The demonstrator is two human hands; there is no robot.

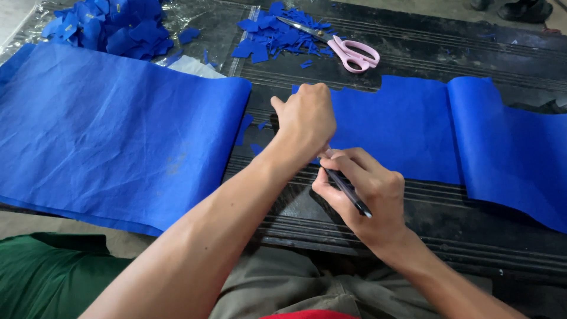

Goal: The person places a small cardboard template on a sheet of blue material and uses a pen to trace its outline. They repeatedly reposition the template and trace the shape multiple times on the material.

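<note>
Dark pen (347, 192) pinched in right hand (363, 198); left hand (304, 118) fisted on notched blue fabric strip (407, 127), centre-right on black ribbed mat (413, 56). Far off, heaps of cut blue fabric pieces (112, 26) beside pink-handled scissors (348, 50); much cloth seemingly left uncut.

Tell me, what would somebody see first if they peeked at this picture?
Bright blue fabric spreads over the black ribbed mat, a wide sheet on the left and another piece on the right. In the middle the left hand presses on the cloth's edge, while the right hand holds a dark pen. At the top, pink-handled scissors lie among heaps of blue scraps.
</note>
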